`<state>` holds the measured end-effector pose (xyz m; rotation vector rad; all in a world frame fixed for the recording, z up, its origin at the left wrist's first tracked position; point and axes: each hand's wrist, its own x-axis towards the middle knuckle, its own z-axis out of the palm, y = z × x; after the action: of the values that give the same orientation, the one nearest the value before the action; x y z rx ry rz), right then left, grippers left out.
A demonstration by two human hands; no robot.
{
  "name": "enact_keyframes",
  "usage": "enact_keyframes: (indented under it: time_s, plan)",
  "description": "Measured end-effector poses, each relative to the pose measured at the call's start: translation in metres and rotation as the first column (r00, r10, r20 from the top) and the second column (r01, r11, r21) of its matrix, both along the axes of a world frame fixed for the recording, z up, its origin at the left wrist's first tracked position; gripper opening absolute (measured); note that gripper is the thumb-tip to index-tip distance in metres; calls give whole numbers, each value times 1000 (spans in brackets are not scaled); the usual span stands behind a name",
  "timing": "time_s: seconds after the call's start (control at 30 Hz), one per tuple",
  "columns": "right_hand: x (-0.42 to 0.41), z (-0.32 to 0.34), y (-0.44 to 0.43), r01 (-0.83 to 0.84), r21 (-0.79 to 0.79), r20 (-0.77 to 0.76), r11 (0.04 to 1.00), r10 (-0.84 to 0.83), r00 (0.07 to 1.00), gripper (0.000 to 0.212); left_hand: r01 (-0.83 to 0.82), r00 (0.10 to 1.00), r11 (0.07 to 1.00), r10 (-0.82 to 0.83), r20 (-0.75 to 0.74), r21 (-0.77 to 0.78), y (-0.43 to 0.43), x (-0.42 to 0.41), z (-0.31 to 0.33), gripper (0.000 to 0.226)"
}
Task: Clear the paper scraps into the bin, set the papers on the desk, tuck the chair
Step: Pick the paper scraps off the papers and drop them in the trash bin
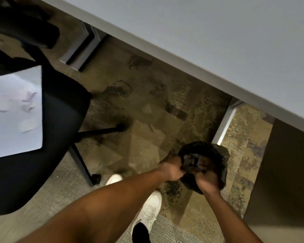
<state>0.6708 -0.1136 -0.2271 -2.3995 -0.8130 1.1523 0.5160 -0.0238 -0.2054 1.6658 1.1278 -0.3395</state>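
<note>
A small bin [218, 153] lined with a dark bag stands on the carpet beside a desk leg. My left hand [171, 170] and my right hand [208, 178] both grip the dark bag at the bin's near rim, fingers closed on it. At the left, a black office chair [60, 109] stands pulled out from the desk. White papers [16, 111] lie on its seat with several small paper scraps [29, 98] on top. The grey desk [200, 32] runs across the upper right.
A second desk leg foot [77, 53] rests on the carpet at upper left, by the chair's armrest [25, 27]. The chair's wheeled base [95, 178] reaches toward my white shoes [151, 207]. A dark panel [284, 181] stands at the right.
</note>
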Motion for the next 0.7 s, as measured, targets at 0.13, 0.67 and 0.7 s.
enact_keyframes:
  time_s: [0.13, 0.67, 0.7]
  plan:
    - [-38, 26, 31, -59, 56, -22, 997, 60, 998, 60, -93, 994, 994, 95, -56, 52, 9, -59, 18, 31]
    - [-270, 137, 171, -581, 369, 57, 725, 607, 793, 72, -631, 753, 661, 648, 116, 406, 82, -310, 106, 6]
    - [-283, 139, 179, -604, 398, 53, 691, 639, 767, 72, -656, 727, 617, 672, 143, 435, 86, -328, 110, 3]
